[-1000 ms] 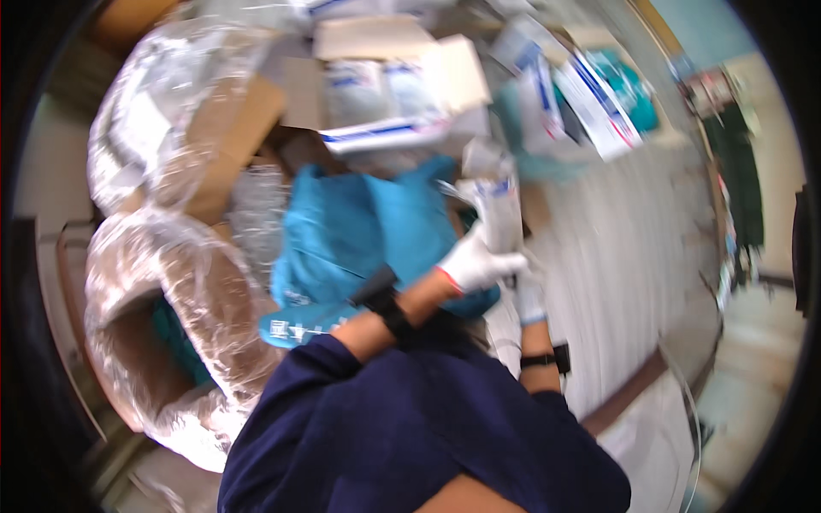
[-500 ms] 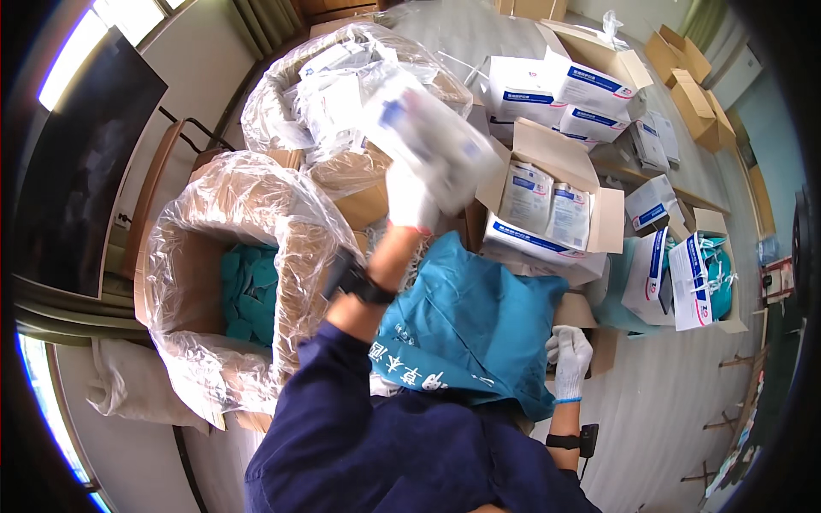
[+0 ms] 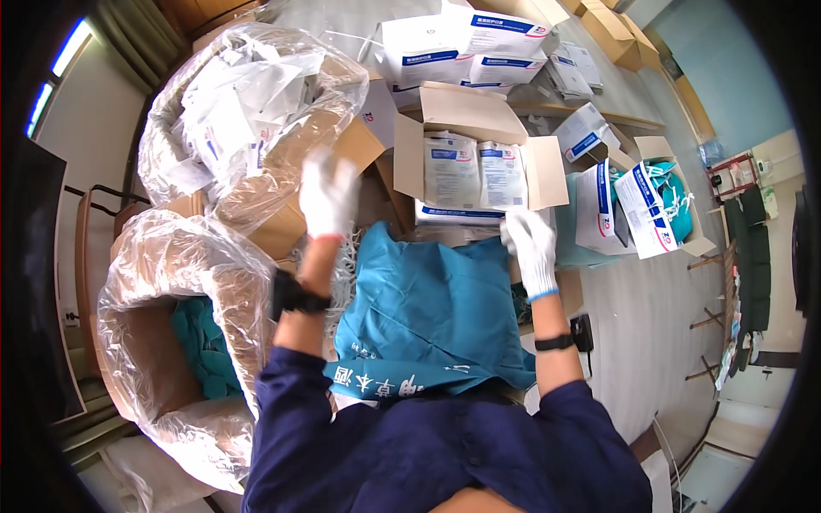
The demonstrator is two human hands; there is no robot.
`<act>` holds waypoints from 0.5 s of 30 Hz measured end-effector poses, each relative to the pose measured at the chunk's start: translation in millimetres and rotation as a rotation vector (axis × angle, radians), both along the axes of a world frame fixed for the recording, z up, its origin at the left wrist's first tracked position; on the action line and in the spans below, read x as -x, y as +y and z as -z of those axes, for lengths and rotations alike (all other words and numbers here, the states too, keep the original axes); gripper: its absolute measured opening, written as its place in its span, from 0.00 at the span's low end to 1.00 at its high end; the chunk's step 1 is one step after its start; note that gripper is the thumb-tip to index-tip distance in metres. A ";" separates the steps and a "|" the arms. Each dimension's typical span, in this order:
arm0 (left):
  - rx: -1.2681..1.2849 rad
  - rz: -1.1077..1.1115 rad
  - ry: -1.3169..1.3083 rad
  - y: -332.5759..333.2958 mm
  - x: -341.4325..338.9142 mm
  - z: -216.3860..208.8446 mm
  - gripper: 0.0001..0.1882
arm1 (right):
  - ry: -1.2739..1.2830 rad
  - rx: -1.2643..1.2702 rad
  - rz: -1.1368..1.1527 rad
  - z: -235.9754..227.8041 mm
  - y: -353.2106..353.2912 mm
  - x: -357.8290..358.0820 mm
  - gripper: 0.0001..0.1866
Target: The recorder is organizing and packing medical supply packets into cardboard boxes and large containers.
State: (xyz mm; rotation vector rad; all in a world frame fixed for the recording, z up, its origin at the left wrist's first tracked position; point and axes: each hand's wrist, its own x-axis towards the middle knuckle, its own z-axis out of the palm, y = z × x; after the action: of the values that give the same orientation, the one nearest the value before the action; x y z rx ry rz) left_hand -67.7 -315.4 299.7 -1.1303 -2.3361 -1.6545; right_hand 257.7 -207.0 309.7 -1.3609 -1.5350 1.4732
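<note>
My left hand (image 3: 327, 197), in a white knit glove and blurred by motion, is beside the brown flaps of the carton left of centre. Its fingers look spread and nothing shows in them. My right hand (image 3: 530, 252), also gloved, reaches with open fingers to the front right corner of an open carton (image 3: 445, 211) and appears to hold nothing. Two stacks of flat white-and-blue packets (image 3: 453, 171) stand inside that carton. Below it, in front of my body, lies a teal cloth (image 3: 428, 299) with white print. A plastic-lined bin (image 3: 342, 73) at upper left holds loose white packets (image 3: 231, 111).
A second plastic-lined carton (image 3: 248, 299) at left contains teal pieces (image 3: 205, 346). White-and-blue cartons (image 3: 419, 56) stand at the back. At right, an open box (image 3: 646, 214) is filled with teal items (image 3: 671, 205). Flat packets (image 3: 571, 73) lie on the floor behind.
The white packet has left my left hand, which has drawn back from over the carton. My right hand has moved up to the carton's corner. The view has shifted right.
</note>
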 end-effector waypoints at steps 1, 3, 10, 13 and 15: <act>0.124 0.120 -0.022 -10.0 -35.0 21.6 0.24 | -0.062 -0.180 -0.004 14.9 18.7 12.1 0.10; 0.321 0.259 0.033 -35.5 -85.6 71.0 0.30 | -0.280 -0.502 -0.060 42.5 56.0 38.3 0.17; 0.557 0.270 0.009 -54.8 -106.2 100.5 0.25 | -0.867 -0.215 -0.243 33.7 63.4 164.4 0.48; 0.583 0.274 0.036 -48.3 -111.0 97.5 0.23 | -1.034 -0.165 -0.212 52.2 64.6 185.1 0.53; 0.564 0.275 0.023 -46.5 -109.6 99.1 0.23 | -1.082 -0.183 -0.183 58.1 69.6 190.2 0.51</act>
State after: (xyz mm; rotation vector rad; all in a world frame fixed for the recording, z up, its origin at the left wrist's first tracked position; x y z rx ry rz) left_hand 41.9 -361.9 200.6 -1.6081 -2.8269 -1.0365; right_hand 67.5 -137.4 251.5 -2.0841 -2.3938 0.5954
